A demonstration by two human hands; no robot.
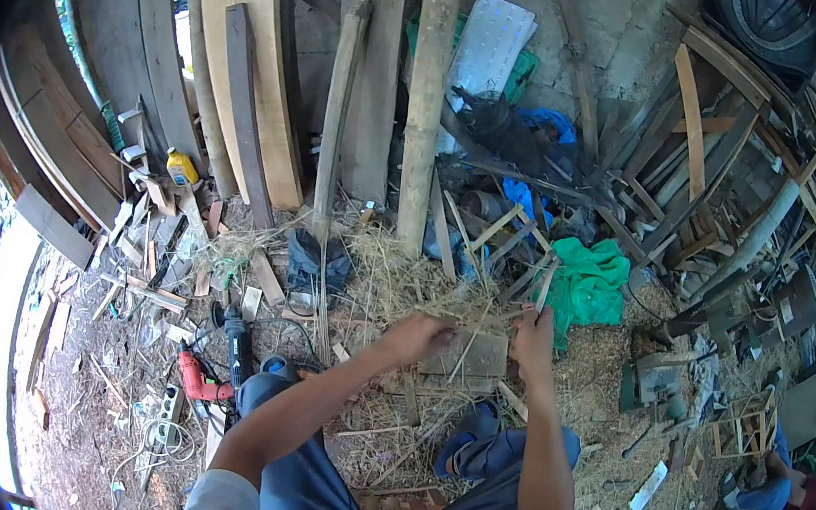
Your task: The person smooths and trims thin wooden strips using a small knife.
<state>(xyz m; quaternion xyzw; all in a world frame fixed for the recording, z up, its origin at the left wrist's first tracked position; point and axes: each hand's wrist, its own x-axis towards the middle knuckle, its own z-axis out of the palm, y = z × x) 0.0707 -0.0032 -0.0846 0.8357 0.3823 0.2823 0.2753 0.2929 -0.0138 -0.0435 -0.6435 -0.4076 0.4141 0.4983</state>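
My left hand is closed in front of me, just left of a flat wooden block. What its fingers hold, if anything, is too small to make out. At the block's right side my right hand is closed around a narrow blade-like piece that points up and away from me. Whether that piece is a knife or a wood strip is unclear. A thin pale strip slants across the block between the hands. Straw-like shavings lie around and beyond both hands.
A red power tool, a dark angle grinder and a power strip with a coiled cord lie at left. Green cloth lies at right. Planks lean behind. Another person sits at far right.
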